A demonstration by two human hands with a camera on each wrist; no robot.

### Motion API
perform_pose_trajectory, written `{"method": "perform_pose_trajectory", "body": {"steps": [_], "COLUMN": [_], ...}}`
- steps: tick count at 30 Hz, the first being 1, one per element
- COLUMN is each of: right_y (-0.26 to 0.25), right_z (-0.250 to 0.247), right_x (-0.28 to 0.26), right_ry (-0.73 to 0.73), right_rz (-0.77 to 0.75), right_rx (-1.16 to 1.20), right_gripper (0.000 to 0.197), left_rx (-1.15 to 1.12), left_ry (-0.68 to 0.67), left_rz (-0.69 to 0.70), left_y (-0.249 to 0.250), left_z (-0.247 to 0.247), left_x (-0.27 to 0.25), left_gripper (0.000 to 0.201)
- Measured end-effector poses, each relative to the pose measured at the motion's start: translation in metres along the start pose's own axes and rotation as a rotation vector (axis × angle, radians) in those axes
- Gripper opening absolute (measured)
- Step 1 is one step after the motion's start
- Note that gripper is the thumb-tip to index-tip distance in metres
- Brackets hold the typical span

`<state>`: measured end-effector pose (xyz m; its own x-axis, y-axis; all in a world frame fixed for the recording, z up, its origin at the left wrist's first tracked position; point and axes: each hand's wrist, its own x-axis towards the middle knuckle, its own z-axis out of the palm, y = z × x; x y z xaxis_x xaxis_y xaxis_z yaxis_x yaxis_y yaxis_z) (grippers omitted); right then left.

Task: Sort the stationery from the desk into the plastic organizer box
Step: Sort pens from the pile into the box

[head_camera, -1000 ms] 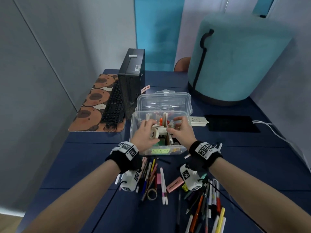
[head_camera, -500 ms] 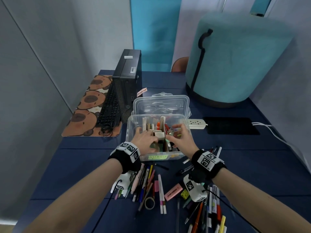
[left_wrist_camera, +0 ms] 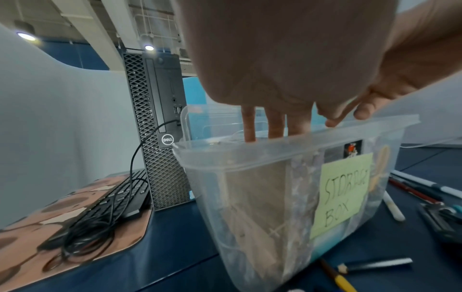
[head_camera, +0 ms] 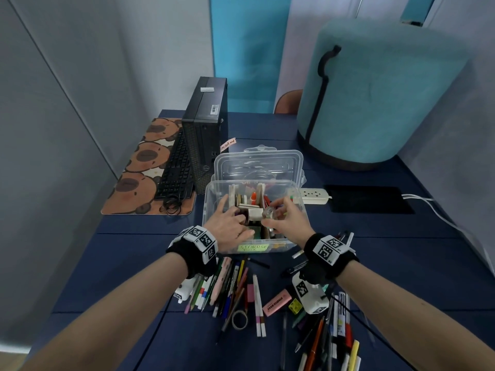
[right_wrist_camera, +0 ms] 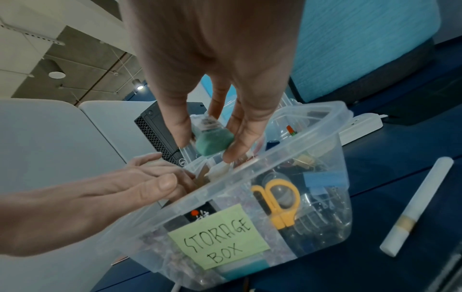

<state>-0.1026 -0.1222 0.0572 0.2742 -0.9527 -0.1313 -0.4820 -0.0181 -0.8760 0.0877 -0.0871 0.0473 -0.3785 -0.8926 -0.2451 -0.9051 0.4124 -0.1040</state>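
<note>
We hold a small green-based item [right_wrist_camera: 212, 139], wrapped in clear film, pinched in our right hand [head_camera: 288, 220] above the clear plastic organizer box [head_camera: 211, 199], apparently choosing its compartment. Our left hand [head_camera: 227, 226] reaches in with straight, relaxed fingers, seemingly parting the cardboard dividers [head_camera: 260, 192]. Pens and markers [head_camera: 230, 285] lie loose on the blue desk [head_camera: 401, 263].
</note>
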Motion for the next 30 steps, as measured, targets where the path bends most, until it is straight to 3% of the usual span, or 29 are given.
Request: {"method": "perform_pose_trajectory", "body": {"steps": [8,13,20,25,30], "right_y": [-0.012,-0.025,-0.026,-0.020,-0.021], "right_z": [-0.005,0.004,0.021,0.018,0.016], "right_x": [0.002,0.014,0.023,0.024,0.028], "right_ry": [-0.182,-0.291,-0.485,-0.497,-0.475], "right_rz": [-0.149,-0.217,-0.236,-0.270,-0.203], "right_rx": [-0.515,-0.793,-1.104,-1.078,-1.014], "right_gripper": [0.050,0.032,0.031,0.032,0.034], "left_rx": [-0.075,-0.141,-0.198,-0.201,-0.195], "left_ry": [0.032,0.005,-0.025,-0.010,-0.015], "left_rz": [-0.038,-0.065,-0.103,-0.112,-0.104], "left_y": [0.003,0.002,0.002,0.003,0.003], "left_z": [0.007,0.009,0.008,0.011,0.012], "left_x": [-0.004,-0.013,-0.012,-0.012,-0.012], "left_gripper": [0.063,0.065,0.063,0.064,0.064]}}
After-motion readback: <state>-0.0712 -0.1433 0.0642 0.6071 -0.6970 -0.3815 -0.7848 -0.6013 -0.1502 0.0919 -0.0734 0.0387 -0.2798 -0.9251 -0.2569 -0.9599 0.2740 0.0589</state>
